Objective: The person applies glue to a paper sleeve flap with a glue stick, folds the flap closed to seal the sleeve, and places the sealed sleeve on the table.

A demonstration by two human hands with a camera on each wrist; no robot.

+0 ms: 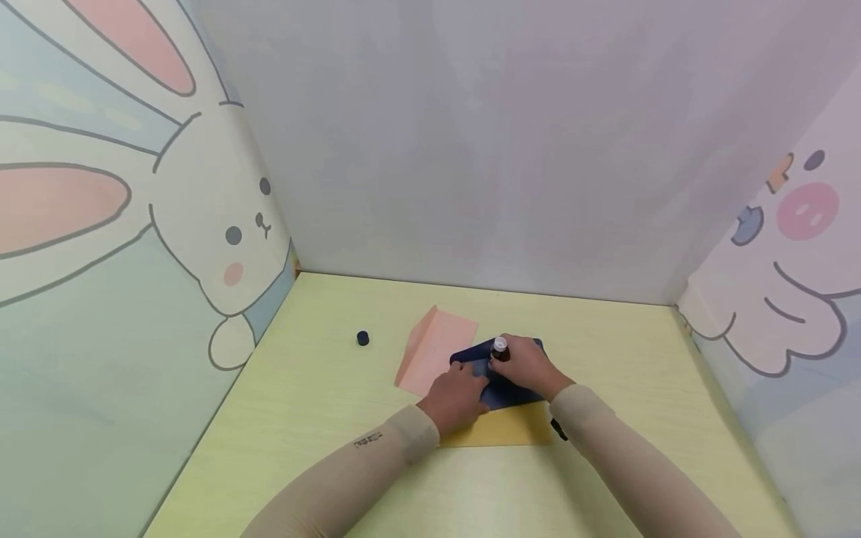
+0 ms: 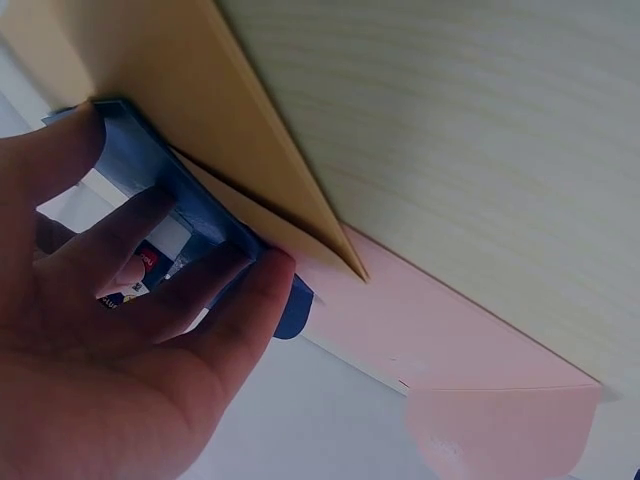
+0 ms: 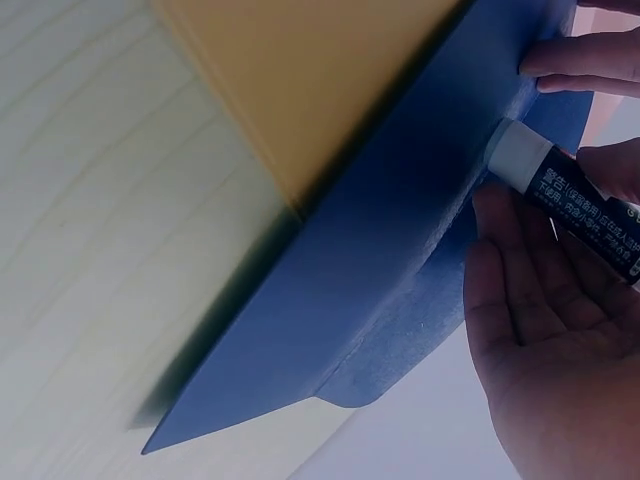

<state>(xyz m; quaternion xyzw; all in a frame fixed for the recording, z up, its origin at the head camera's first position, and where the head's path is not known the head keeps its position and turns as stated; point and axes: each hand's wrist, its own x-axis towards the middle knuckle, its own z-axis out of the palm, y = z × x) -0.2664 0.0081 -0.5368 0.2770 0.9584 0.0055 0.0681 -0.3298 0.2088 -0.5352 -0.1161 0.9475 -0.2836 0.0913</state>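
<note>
A dark blue envelope (image 1: 514,394) lies with its flap unfolded on top of a yellow envelope (image 1: 516,427). My left hand (image 1: 454,397) presses it down with spread fingers; in the left wrist view the fingertips rest on the blue paper (image 2: 145,150). My right hand (image 1: 530,365) grips a dark glue stick (image 1: 500,351), its pale end up in the head view. Close up in the right wrist view, the glue stick (image 3: 590,205) meets the envelope (image 3: 340,290) with its white end along the flap fold, where a whitish smear shows.
A pink envelope (image 1: 447,344) with its flap unfolded lies to the left, partly under the blue one. Farther left stands a small dark cap (image 1: 363,338). A small black object (image 1: 559,430) sits beside the right sleeve. Walls border the table (image 1: 323,418) at the back and sides.
</note>
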